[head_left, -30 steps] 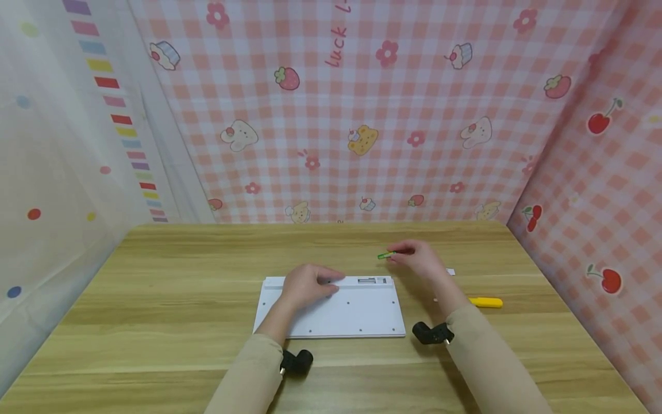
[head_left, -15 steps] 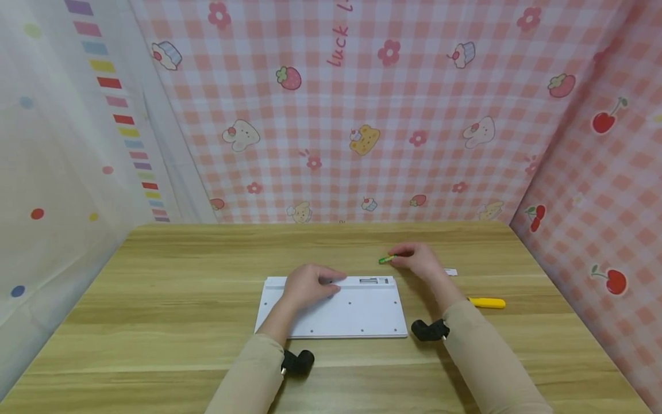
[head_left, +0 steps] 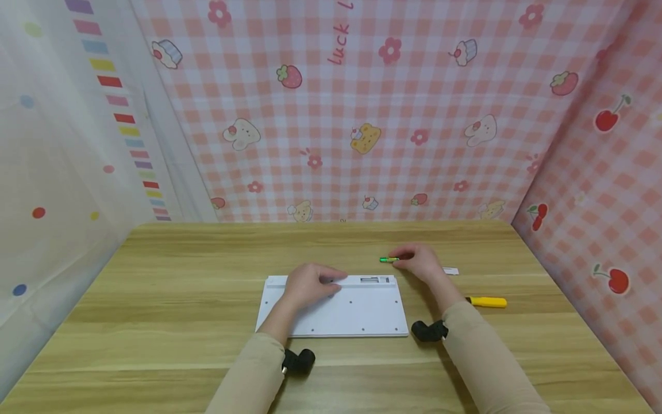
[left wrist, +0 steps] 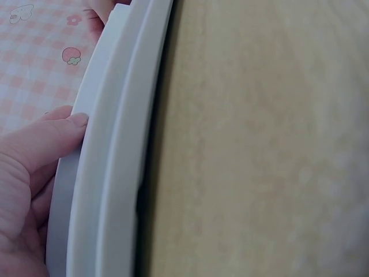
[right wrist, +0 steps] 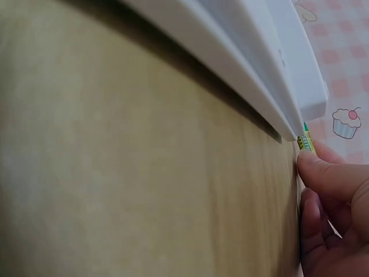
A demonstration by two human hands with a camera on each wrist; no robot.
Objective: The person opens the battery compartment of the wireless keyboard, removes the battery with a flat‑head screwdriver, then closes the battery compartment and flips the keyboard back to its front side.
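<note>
A white keyboard point(head_left: 362, 313) lies face down on the wooden table, its battery slot point(head_left: 369, 280) uncovered at the far right end of the raised ridge. My left hand point(head_left: 310, 286) holds this ridge left of the slot, thumb on the near side and fingers toward the far edge; in the left wrist view the thumb point(left wrist: 72, 130) presses the white plastic. Beyond the far right corner, my right hand point(head_left: 420, 262) pinches a small green and yellow battery point(head_left: 388, 260) by one end, apart from the keyboard. In the right wrist view the keyboard's corner partly hides the battery point(right wrist: 306, 141).
A small white flat piece point(head_left: 451, 271) lies on the table behind the right wrist. Nearer, a yellow-handled tool point(head_left: 488, 302) lies beside the right forearm, its other end hidden. Checked pink cloth point(head_left: 331, 144) hangs behind the table's far edge.
The battery has swung from a slant to nearly level and sits slightly lower in the view, with the right hand shifting a little. The left hand and keyboard stay put.
</note>
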